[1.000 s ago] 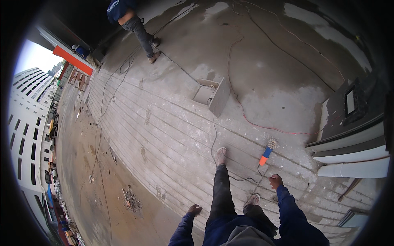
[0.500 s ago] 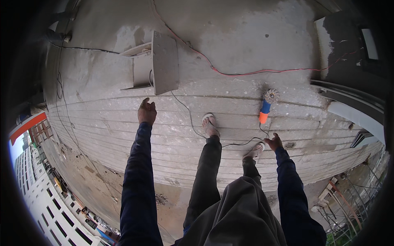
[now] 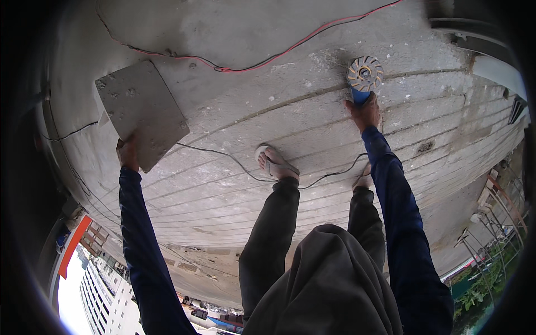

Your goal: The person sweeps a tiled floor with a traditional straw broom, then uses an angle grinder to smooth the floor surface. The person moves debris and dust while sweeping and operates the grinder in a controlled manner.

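My left hand (image 3: 128, 152) grips the near edge of a grey, dusty box-like stool made of boards (image 3: 142, 103); some of its fingers are hidden by the board. The stool is tilted, its flat top facing me. My right hand (image 3: 365, 114) is wrapped round the blue body of an angle grinder (image 3: 360, 96). The grinder's segmented cup wheel (image 3: 365, 73) points away and faces up. Its orange rear part, visible earlier, is now hidden by the hand. A dark power cord (image 3: 234, 160) runs from beside the stool past my feet toward my right arm.
A red and black cable (image 3: 223, 69) lies across the concrete floor (image 3: 268, 33) beyond the tools. My sandalled foot (image 3: 276, 162) stands beside the cord. Grooves cross the floor. Scaffold poles (image 3: 497, 218) and greenery lie past the slab edge at the right, buildings (image 3: 106, 290) at lower left.
My left hand has reached the stool and taken its edge; the stool has turned. My right hand has moved forward from above the cord and closed round the grinder. The view has shifted.
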{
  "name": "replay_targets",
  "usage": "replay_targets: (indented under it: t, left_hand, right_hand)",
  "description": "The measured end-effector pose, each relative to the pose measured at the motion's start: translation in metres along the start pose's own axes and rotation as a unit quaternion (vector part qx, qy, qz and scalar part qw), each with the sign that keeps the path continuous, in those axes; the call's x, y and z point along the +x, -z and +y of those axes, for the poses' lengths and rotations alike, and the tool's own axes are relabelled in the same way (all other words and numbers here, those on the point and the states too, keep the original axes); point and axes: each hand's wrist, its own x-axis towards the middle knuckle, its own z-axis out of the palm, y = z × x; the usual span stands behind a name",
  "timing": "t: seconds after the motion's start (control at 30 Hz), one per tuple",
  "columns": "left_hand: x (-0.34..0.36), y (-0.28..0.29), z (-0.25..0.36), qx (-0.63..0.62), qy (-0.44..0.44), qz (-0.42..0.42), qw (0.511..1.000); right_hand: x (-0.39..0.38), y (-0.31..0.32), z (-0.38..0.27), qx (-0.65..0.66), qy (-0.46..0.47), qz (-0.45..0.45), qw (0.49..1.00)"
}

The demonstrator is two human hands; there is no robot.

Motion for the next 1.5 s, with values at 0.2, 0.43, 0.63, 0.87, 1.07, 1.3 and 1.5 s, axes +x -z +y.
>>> replay_targets:
  t: [0.2,0.43,0.63,0.87,1.07,1.3,1.5]
  left_hand:
    - [-0.041,-0.067,0.051,-0.129,0.154,0.037,0.979]
    - [-0.257,-0.042,0.168,-0.107,0.222,0.041,0.968]
    - [-0.488,0.05,0.208,0.059,0.201,0.049,0.977]
    - [-0.654,0.006,0.32,0.132,0.288,-0.054,0.947]
    - [-0.769,-0.063,0.32,0.093,0.26,-0.055,0.96]
    - [-0.853,-0.139,0.384,0.066,0.336,-0.042,0.939]
    - [-0.936,-0.174,0.415,0.047,0.324,-0.012,0.945]
  right_hand:
    - [0.024,0.054,0.057,0.056,0.021,-0.015,0.998]
    - [-0.105,0.233,0.156,0.039,0.081,-0.103,0.991]
    - [-0.236,0.389,0.191,0.203,0.065,-0.204,0.956]
    - [-0.286,0.498,0.237,0.173,0.138,-0.196,0.955]
    - [-0.288,0.534,0.271,0.22,0.142,-0.261,0.929]
    - [-0.3,0.56,0.315,0.276,0.106,-0.272,0.916]
    - [-0.328,0.577,0.39,0.309,0.078,-0.297,0.9]
